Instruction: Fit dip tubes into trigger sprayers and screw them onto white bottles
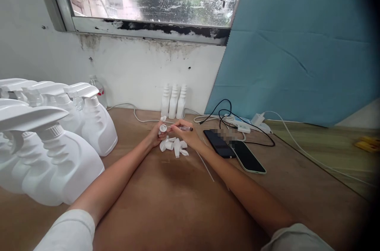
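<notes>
At twelve o'clock the left hand (154,135) grips a round white plastic part (163,128), angular white plastic pieces (177,147) at its five o'clock; the right hand (189,136) pinches a slim rod-shaped tool (187,128).

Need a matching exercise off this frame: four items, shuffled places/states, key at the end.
Column 1
1. left hand
2. phones
3. right hand
4. large spray bottles

Column 2
A. lying flat, right of both hands
B. gripping a slim tool
C. standing upright, left of both hands
D. holding a round white part

Pairs: 1-D, 2-A, 3-B, 4-C
</notes>
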